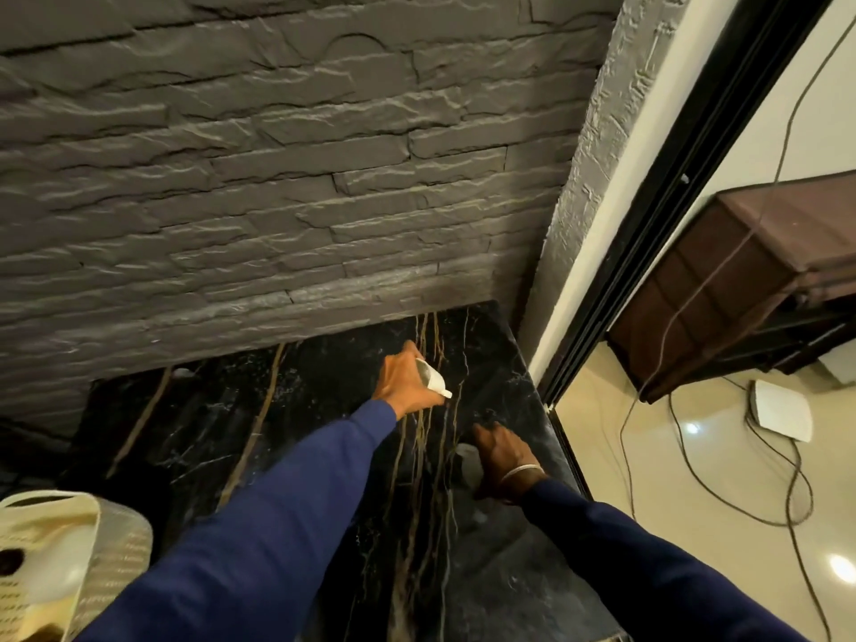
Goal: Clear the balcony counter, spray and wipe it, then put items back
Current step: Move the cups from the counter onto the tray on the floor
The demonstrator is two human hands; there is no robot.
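A small white spray bottle (433, 381) is gripped in the left hand (405, 384), with the fingers closed around its body and the nozzle end pointed toward the right. It is held just above the black marble bench (194, 437), near the back where the bench meets the grey stone-clad wall (278, 178). The right hand (502, 458) is laid lower and nearer the bench's right edge, palm down with the fingers spread; a thin bracelet (521, 472) is worn at its wrist. A pale patch is seen under this hand, but whether a cloth is pressed there cannot be told. The two hands are kept apart, the bottle lying ahead and to the left of the right hand. Both arms are covered by blue sleeves (287, 516).

At the lower left corner, a cream perforated basket (92, 544) is seen beside the bench. To the right, a black door frame (648, 252) borders the bench, and beyond it a glossy floor (671, 525) is crossed by cables (695, 474), with a brown cabinet (741, 289) mounted above.
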